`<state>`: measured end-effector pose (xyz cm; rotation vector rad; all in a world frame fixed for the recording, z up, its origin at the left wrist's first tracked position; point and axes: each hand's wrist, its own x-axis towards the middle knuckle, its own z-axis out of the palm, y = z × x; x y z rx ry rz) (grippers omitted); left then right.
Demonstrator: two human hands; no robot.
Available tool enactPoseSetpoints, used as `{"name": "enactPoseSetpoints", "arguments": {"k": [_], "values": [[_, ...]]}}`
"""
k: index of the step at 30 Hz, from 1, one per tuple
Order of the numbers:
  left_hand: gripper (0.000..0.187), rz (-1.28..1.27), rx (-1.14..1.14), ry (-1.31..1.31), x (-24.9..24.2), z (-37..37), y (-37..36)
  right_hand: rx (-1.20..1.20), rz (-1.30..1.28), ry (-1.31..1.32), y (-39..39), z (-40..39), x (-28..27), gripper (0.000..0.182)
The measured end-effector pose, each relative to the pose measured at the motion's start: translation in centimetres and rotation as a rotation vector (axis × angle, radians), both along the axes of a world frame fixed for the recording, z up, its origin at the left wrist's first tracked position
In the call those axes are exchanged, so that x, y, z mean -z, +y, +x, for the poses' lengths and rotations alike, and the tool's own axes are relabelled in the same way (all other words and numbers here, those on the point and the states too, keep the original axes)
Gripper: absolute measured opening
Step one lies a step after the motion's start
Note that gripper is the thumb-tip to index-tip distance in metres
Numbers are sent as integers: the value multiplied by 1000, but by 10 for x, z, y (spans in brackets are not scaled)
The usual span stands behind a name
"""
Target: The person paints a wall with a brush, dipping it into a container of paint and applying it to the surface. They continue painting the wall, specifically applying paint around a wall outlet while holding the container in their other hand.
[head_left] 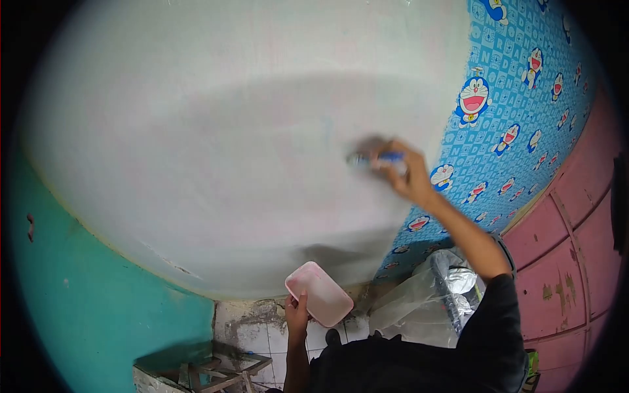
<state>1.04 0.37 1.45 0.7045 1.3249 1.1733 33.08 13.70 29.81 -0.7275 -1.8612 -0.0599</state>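
Observation:
My right hand [407, 171] is raised against the white wall [223, 144] and grips a paintbrush [375, 159] with a blue handle; its bristles touch the wall and look blurred. Lower down, my left hand [297, 313] holds a pink rectangular tray [319, 293] by its near edge, tilted, close to the bottom of the wall. Both arms wear dark sleeves.
Blue cartoon-cat wallpaper [504, 111] covers the wall to the right of the white patch. A teal wall [98, 295] is on the left. A pink panelled door [570, 242] stands at far right. Clear plastic sheeting [426, 295] and a wooden frame [216, 373] lie on the tiled floor.

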Motion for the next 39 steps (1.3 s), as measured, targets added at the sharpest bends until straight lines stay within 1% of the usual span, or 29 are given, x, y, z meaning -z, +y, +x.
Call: {"name": "enactPoseSetpoints", "arguments": {"k": [2,5,6,8,9,10,11,12,14,15,16,17,19,21,22,23,24,27,28,29,30,32,34,36,38,39], "values": [[57,16,5,-19,6,-1,1,106,59,-20,5,7,-63,12],[56,25,-7,-7,12,0,1,161,231,-14,6,6,-155,15],[56,35,-5,-14,15,0,3,190,268,-9,4,6,-180,17],[56,51,-5,-25,22,-2,3,265,460,-40,8,12,-220,15],[56,44,7,-37,19,-2,3,245,443,38,-13,-10,-241,12],[56,33,4,-39,15,-1,2,125,603,48,-1,-7,-254,7],[56,20,1,-40,11,1,1,160,769,-2,3,-7,-261,5],[57,6,-1,-40,9,2,1,197,932,-52,3,-7,-265,4],[59,38,14,7,13,3,1,458,969,-69,10,3,-238,19],[60,55,20,29,15,3,1,428,1001,-130,27,10,-224,25],[61,53,23,34,17,3,1,361,918,-233,18,1,-211,35],[61,53,26,39,18,2,1,438,943,-300,29,5,-187,37],[62,51,32,44,19,1,3,375,926,-409,29,1,-134,33],[63,41,36,44,20,-2,2,328,969,-529,31,-1,-78,27],[63,50,29,39,20,-2,1,299,938,-574,24,-4,-53,23],[63,61,20,34,20,-3,2,259,849,-631,18,-4,-25,22],[63,70,8,29,21,-4,2,165,786,-621,11,-8,-8,24],[63,56,-22,43,27,-9,3,-31,400,-582,-19,-22,11,23],[59,51,-28,28,28,-10,2,-87,261,-568,-23,-25,10,23],[56,47,-34,14,27,-11,2,-141,149,-499,-24,-25,2,21],[52,42,-37,2,26,-12,1,-143,105,-420,-19,-27,-9,20],[52,24,-34,-9,20,-12,-1,-138,16,-262,-2,-28,-37,17],[52,18,-14,-21,17,-12,-1,-58,67,-242,14,-23,-87,11],[52,23,16,-33,16,-13,-1,62,58,-153,13,-26,-150,9],[53,36,-1,-26,29,-14,3,78,239,-121,21,-24,-202,11],[53,40,-8,-21,34,-15,3,150,325,-127,19,-25,-226,13]]}}
